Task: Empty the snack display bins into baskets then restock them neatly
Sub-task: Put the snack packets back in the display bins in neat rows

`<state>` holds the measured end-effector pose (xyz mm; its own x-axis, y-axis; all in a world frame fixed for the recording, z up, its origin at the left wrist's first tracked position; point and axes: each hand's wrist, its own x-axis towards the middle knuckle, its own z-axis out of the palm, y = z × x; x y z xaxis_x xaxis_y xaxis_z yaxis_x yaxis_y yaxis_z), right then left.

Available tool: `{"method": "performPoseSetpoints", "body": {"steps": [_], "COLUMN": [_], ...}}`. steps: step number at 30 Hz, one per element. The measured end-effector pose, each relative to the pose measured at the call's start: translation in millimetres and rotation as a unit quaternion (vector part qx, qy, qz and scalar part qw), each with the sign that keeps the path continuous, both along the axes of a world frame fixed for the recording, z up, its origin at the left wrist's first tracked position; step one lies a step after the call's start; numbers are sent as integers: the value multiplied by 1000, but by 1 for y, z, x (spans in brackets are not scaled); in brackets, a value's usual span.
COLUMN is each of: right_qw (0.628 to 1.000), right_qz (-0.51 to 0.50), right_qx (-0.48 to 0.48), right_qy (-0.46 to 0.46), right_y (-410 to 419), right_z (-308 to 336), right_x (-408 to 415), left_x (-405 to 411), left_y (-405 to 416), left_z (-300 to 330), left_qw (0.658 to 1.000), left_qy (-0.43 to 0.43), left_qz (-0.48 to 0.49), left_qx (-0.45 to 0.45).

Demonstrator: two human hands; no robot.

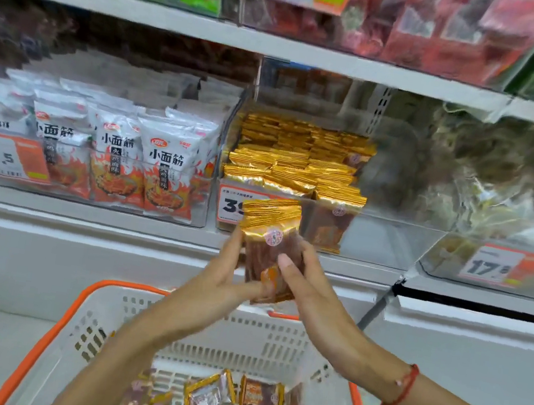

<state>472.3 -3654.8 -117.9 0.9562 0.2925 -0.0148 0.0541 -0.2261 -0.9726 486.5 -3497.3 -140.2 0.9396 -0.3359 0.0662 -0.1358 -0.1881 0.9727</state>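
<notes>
A stack of gold-edged brown snack packets (269, 237) stands upright between both hands, just in front of the clear display bin (392, 235). My left hand (228, 278) grips the stack from the left and below. My right hand (303, 277) grips it from the right, fingers curled over its front. The bin holds several rows of the same gold packets (299, 162) standing on edge. Below the hands sits a white basket (272, 345) with an orange rim, with several loose packets (260, 397) on its bottom.
To the left is a bin of white and red snack bags (127, 153) with a price tag. On the right stands another clear bin (501, 202) with blurred contents. More bins sit on the shelf above. A white chest surface (478, 355) lies under the shelf.
</notes>
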Motion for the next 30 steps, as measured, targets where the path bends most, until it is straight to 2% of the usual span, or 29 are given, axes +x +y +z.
{"method": "performPoseSetpoints", "body": {"steps": [2, 5, 10, 13, 15, 17, 19, 21, 22, 26, 28, 30], "right_qw": [998, 972, 952, 919, 893, 860, 825, 797, 789, 774, 793, 831], "right_qz": [-7, -41, -16, -37, -69, -120, -175, -210, -217, -183, -177, -170], "right_qx": [-40, -172, -144, -180, -193, -204, -232, -288, -324, -474, -494, -476], "right_qy": [-45, -158, -271, -348, -400, -451, -485, -487, -475, -379, -310, -232], "right_y": [-16, -49, -85, -96, -102, -112, -124, -133, -136, -139, -138, -137], "right_z": [16, 45, 82, 92, 96, 96, 95, 96, 95, 84, 81, 79], "right_x": [4, 9, 12, 20, 24, 29, 38, 55, 67, 126, 157, 186], "left_x": [1, 11, 20, 38, 49, 67, 90, 108, 113, 117, 118, 119], "left_y": [6, -4, -33, -51, -60, -60, -54, -49, -48, -49, -49, -48], "left_z": [17, 36, 64, 67, 68, 67, 62, 58, 58, 55, 53, 52], "left_qw": [996, 980, 952, 948, 937, 907, 858, 821, 814, 812, 811, 811], "left_qy": [-73, -167, -252, -285, -305, -326, -352, -351, -344, -357, -361, -358], "left_qz": [-41, -20, -40, -36, -21, 9, 37, 29, 21, 43, 47, 44], "left_qx": [21, 103, 168, 140, 171, 267, 372, 449, 467, 459, 457, 461]}}
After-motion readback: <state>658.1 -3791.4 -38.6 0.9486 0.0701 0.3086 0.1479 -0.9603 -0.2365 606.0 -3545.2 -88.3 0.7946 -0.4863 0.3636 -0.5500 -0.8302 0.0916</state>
